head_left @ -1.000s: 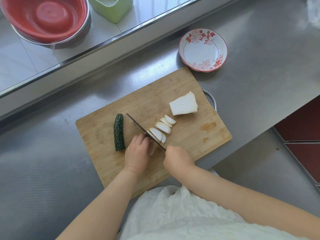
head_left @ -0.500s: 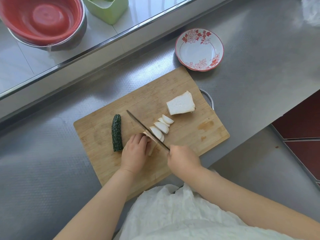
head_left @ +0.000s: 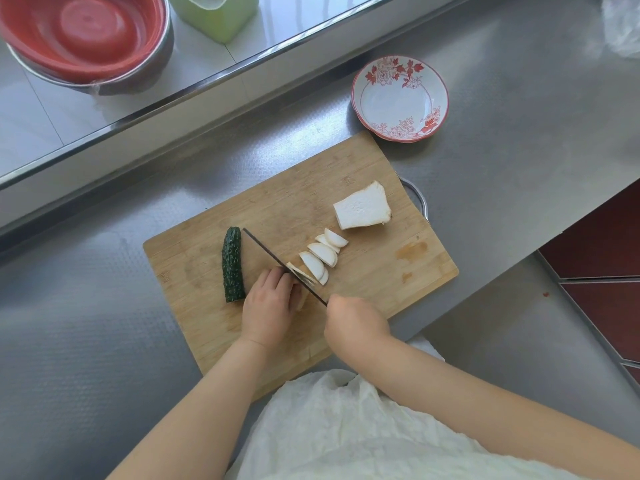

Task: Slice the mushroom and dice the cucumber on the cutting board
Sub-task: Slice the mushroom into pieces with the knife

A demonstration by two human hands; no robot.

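A wooden cutting board point(head_left: 374, 271) lies on the steel counter. A dark green cucumber piece point(head_left: 232, 265) lies at its left side. A large white mushroom chunk point(head_left: 363, 209) sits at the right, with several white slices point(head_left: 322, 256) fanned below it. My left hand point(head_left: 268, 306) holds down a mushroom piece point(head_left: 302, 294), mostly hidden under its curled fingers. My right hand point(head_left: 353, 323) grips the handle of a knife point(head_left: 277, 261). The dark blade runs diagonally and stands on the mushroom just beside my left fingertips.
A red-flowered white dish point(head_left: 400, 98) stands beyond the board's far right corner. On the raised shelf at the back sit a red bowl in a steel basin point(head_left: 83, 39) and a green container point(head_left: 218, 15). The counter edge drops off at the right.
The knife has cut down through the mushroom piece at my left fingertips, and one more thin slice stands against the blade. The cucumber and the large chunk stay put.
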